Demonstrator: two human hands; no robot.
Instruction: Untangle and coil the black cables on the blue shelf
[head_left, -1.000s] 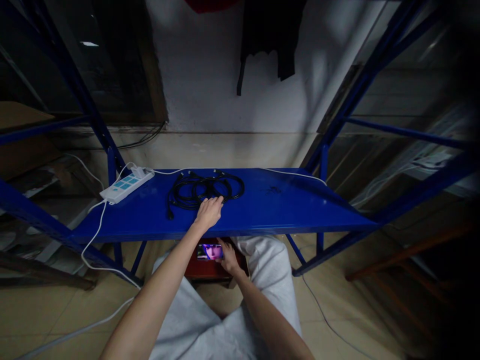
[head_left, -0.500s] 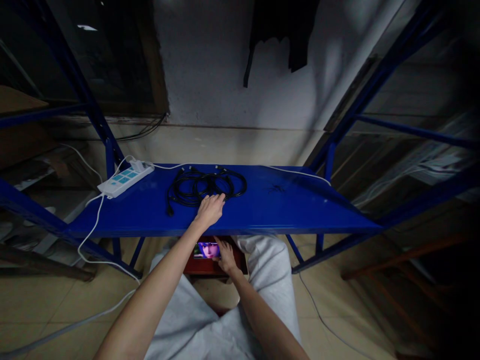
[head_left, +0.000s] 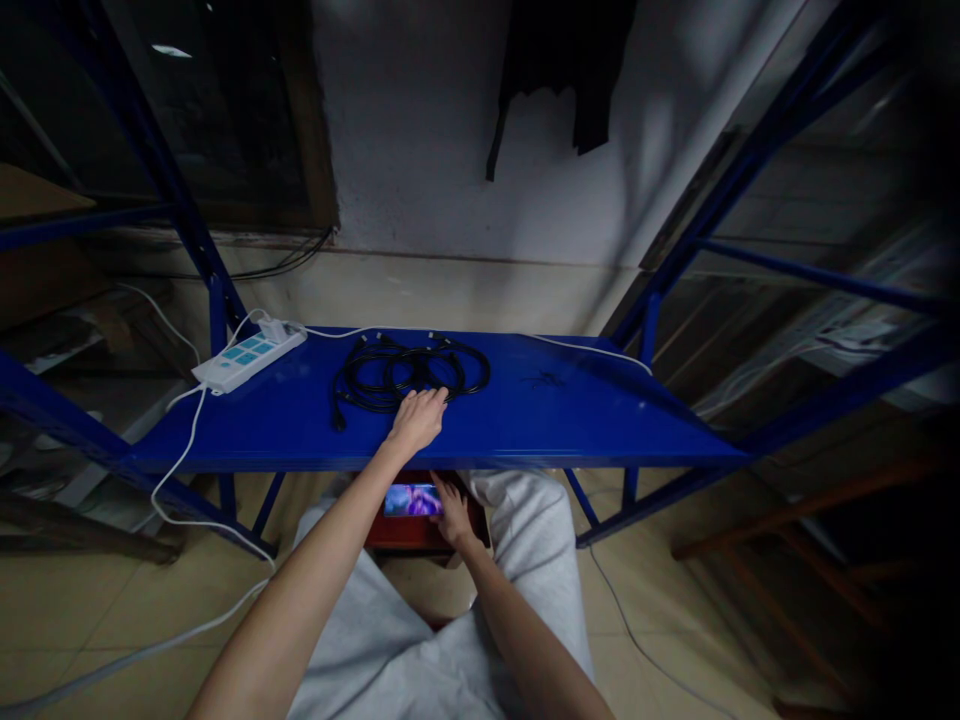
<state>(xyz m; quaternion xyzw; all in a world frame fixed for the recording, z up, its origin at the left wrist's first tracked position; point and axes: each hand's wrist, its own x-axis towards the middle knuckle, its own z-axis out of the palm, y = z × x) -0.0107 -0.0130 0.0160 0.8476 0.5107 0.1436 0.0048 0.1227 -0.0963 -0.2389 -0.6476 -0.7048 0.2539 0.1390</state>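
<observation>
Coiled black cables [head_left: 397, 372] lie in overlapping loops on the blue shelf [head_left: 540, 425], with their plugs toward the back and left. My left hand [head_left: 418, 418] rests at the front edge of the loops, its fingers curled and close together. What is under those fingers is hidden. Below the shelf edge, a phone [head_left: 411, 500] with a lit purple and blue picture lies on a reddish-brown surface [head_left: 405, 535] between my knees. My right hand [head_left: 452, 512] is at the phone's right end, fingers stretched out over its edge.
A white power strip [head_left: 247, 360] with blue sockets sits at the shelf's left end, its white cord [head_left: 176, 480] hanging to the floor. Small dark strips [head_left: 546, 379] lie on the right half. Blue uprights [head_left: 184, 240] frame the shelf. Black cloth [head_left: 566, 60] hangs on the wall.
The phone's screen picture has changed from a close-up face to a blurry purple scene. Both hands stay in place; the view has shifted slightly.
</observation>
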